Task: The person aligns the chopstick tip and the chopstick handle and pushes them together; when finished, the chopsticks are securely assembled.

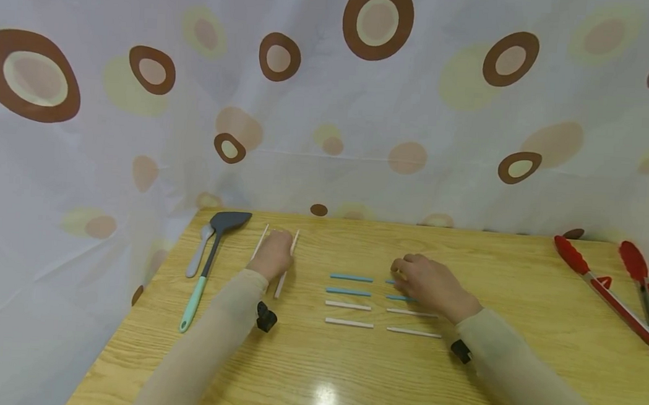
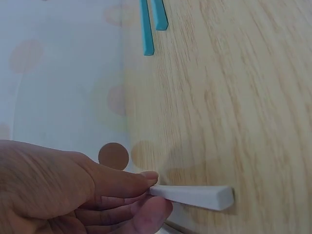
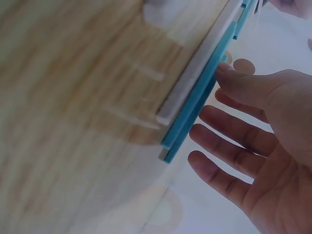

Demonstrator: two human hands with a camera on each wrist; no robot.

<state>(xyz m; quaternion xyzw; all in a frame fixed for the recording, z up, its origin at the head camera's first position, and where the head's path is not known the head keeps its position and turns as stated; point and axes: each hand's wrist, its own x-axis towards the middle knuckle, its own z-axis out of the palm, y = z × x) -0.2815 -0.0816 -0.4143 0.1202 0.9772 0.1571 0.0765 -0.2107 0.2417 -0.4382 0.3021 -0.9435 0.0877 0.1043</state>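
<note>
My left hand [image 1: 273,255] is at the left part of the table, among white chopsticks. In the left wrist view its thumb and a finger pinch a white chopstick [image 2: 204,196] with a thick square end. Another white chopstick [image 1: 261,240] lies beside that hand. My right hand [image 1: 428,286] hovers at the right column of chopsticks, partly covering blue chopsticks [image 1: 399,298]. Its fingers are spread and relaxed in the right wrist view, the thumb close to a blue chopstick [image 3: 197,92]; whether they touch is unclear. Several blue chopsticks [image 1: 351,278] and white chopsticks [image 1: 348,305] lie sideways between the hands.
A dark spatula [image 1: 209,260] with a mint handle lies at the far left beside a grey spoon-like utensil [image 1: 200,250]. Two red-tipped tongs [image 1: 609,291] [image 1: 645,287] lie at the right. A patterned curtain [image 1: 330,116] hangs behind the wooden table [image 1: 291,374].
</note>
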